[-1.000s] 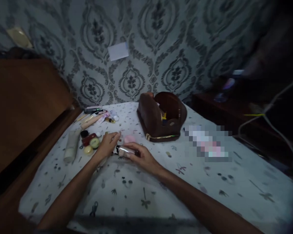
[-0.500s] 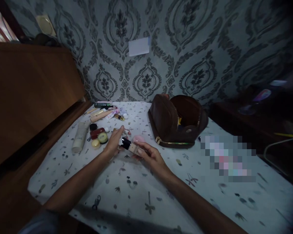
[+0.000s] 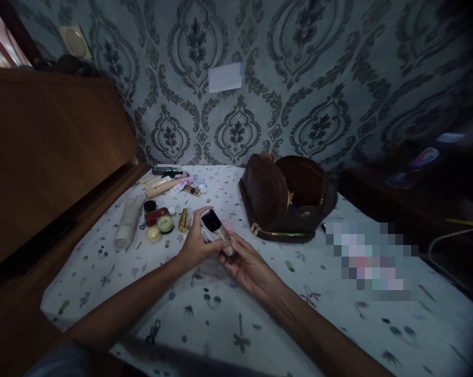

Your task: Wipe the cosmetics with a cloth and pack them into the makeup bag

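Observation:
My right hand is closed around the lower part of a foundation bottle, a clear bottle with beige liquid and a black cap, tilted with the cap up and to the left. My left hand curls in from the left. Between its thumb and index finger is a white, soft-looking folded thing, pressed against the bottle's side; its kind is unclear. Behind the bottle a pink round item shows in part. A gold lipstick tube lies just left of my left hand.
A brown toiletry bag stands unzipped at the back right. On the left lie a cream tube, small jars, a dark red item and several cosmetics. A blurred-out object rests on the patterned cloth. A wooden cabinet borders the left.
The bottle has been turned more upright, its cap now nearer me and to the right. My left hand has come in closer beside it, uncovering the gold lipstick tube.

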The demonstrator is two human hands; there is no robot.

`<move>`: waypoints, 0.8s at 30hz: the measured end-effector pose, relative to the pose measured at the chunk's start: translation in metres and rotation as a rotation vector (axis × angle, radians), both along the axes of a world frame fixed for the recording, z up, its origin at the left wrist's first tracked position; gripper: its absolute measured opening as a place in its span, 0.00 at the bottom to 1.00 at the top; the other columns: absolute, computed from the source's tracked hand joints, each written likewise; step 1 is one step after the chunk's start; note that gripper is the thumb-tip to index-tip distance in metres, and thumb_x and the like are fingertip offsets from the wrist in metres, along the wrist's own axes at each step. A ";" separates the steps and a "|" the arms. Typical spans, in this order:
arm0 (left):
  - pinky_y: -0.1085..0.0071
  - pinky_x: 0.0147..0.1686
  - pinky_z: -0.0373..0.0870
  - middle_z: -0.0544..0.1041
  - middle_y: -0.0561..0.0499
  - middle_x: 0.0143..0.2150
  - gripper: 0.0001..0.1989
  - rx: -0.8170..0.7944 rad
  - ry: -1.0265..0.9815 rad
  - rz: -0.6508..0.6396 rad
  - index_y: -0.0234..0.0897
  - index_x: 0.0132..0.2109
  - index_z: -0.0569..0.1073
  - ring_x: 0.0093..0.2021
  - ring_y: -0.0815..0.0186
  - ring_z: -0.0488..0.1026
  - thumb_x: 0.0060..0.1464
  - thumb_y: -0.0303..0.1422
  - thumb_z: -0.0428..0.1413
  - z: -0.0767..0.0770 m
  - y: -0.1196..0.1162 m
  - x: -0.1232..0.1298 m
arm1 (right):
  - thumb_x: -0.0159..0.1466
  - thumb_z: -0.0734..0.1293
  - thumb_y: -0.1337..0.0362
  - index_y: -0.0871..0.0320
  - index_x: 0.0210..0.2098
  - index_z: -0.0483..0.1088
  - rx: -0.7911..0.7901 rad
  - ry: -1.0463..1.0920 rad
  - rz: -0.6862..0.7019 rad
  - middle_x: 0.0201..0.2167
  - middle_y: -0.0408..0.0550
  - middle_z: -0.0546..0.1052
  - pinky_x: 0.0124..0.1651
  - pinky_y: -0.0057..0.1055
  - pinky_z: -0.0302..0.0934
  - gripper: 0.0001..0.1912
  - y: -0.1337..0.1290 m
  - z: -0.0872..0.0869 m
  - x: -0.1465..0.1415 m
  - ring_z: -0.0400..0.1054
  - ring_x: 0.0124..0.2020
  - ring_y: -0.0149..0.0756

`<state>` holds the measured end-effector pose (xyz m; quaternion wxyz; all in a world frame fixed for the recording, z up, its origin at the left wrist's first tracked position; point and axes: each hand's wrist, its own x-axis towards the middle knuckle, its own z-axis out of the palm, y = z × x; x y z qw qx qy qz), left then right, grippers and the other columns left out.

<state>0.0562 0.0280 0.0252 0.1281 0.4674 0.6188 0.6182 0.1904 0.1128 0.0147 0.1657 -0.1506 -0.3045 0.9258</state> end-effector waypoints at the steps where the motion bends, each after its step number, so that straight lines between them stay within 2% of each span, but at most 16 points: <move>1: 0.70 0.36 0.67 0.69 0.54 0.38 0.38 -0.007 0.004 0.006 0.40 0.55 0.61 0.36 0.64 0.68 0.40 0.43 0.68 -0.001 0.000 0.001 | 0.52 0.78 0.58 0.55 0.41 0.73 0.032 -0.005 0.005 0.31 0.41 0.77 0.31 0.23 0.67 0.20 -0.001 0.000 0.000 0.70 0.27 0.27; 4: 0.70 0.38 0.66 0.68 0.54 0.38 0.31 -0.016 0.015 0.054 0.40 0.51 0.62 0.37 0.64 0.67 0.44 0.44 0.65 0.000 0.001 0.002 | 0.52 0.78 0.52 0.52 0.44 0.71 0.162 -0.040 0.046 0.30 0.40 0.74 0.28 0.22 0.61 0.25 -0.005 -0.001 0.000 0.68 0.25 0.27; 9: 0.69 0.44 0.62 0.68 0.55 0.34 0.12 -0.037 0.056 0.185 0.41 0.39 0.66 0.39 0.63 0.66 0.56 0.44 0.55 0.012 -0.001 -0.002 | 0.54 0.74 0.46 0.51 0.44 0.68 0.367 -0.105 0.061 0.32 0.40 0.70 0.25 0.22 0.53 0.25 -0.007 -0.002 0.000 0.64 0.26 0.27; 12: 0.70 0.40 0.61 0.64 0.57 0.27 0.17 -0.044 0.003 0.196 0.41 0.30 0.64 0.34 0.65 0.64 0.59 0.48 0.52 0.016 -0.001 -0.005 | 0.51 0.77 0.51 0.53 0.44 0.68 0.538 -0.117 0.064 0.33 0.40 0.69 0.23 0.22 0.50 0.27 -0.008 -0.002 0.001 0.58 0.26 0.26; 14: 0.71 0.37 0.61 0.61 0.57 0.25 0.21 -0.027 -0.036 0.202 0.40 0.27 0.63 0.31 0.66 0.62 0.60 0.50 0.50 0.016 0.000 -0.008 | 0.50 0.77 0.53 0.54 0.45 0.68 0.593 -0.112 0.061 0.33 0.40 0.69 0.23 0.22 0.50 0.27 -0.007 -0.003 0.001 0.56 0.25 0.25; 17: 0.71 0.35 0.62 0.65 0.55 0.26 0.24 -0.003 -0.088 0.208 0.40 0.28 0.66 0.31 0.66 0.64 0.62 0.53 0.44 0.013 0.002 -0.009 | 0.54 0.75 0.51 0.56 0.45 0.70 0.577 -0.102 0.063 0.28 0.38 0.68 0.25 0.23 0.52 0.25 -0.006 -0.003 0.001 0.56 0.24 0.25; 19: 0.71 0.34 0.63 0.69 0.54 0.29 0.25 0.023 -0.181 0.184 0.39 0.32 0.70 0.31 0.66 0.66 0.61 0.55 0.44 0.013 0.004 -0.008 | 0.53 0.75 0.50 0.58 0.44 0.71 0.517 -0.094 0.094 0.26 0.40 0.69 0.27 0.23 0.53 0.25 -0.006 -0.002 0.001 0.60 0.26 0.27; 24: 0.72 0.29 0.68 0.75 0.50 0.36 0.27 0.104 -0.594 -0.056 0.38 0.43 0.73 0.32 0.65 0.72 0.52 0.58 0.55 0.019 0.004 0.001 | 0.54 0.74 0.46 0.59 0.41 0.73 0.217 -0.099 0.295 0.28 0.46 0.75 0.28 0.24 0.55 0.25 -0.005 0.001 0.004 0.67 0.28 0.30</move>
